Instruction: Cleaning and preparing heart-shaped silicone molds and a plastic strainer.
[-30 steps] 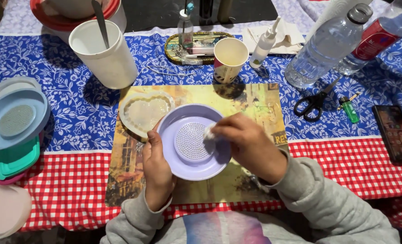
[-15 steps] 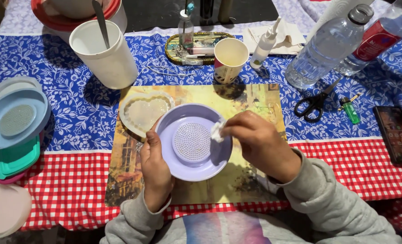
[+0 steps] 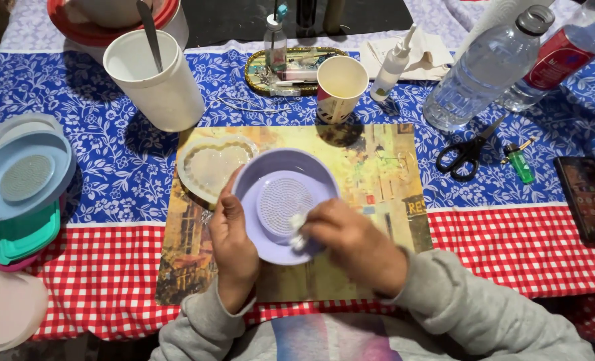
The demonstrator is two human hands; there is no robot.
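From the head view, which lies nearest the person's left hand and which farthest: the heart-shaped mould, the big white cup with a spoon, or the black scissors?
From the left hand:
1. Heart-shaped mould, just above it on the mat.
2. Big white cup, farther up and left.
3. Black scissors, far across on the right.

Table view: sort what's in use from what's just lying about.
In use: purple dish, held by left hand; white wad, pressed on it by right hand.

Lying about: heart mould, white cup, paper cup, scissors, bottle, phone.
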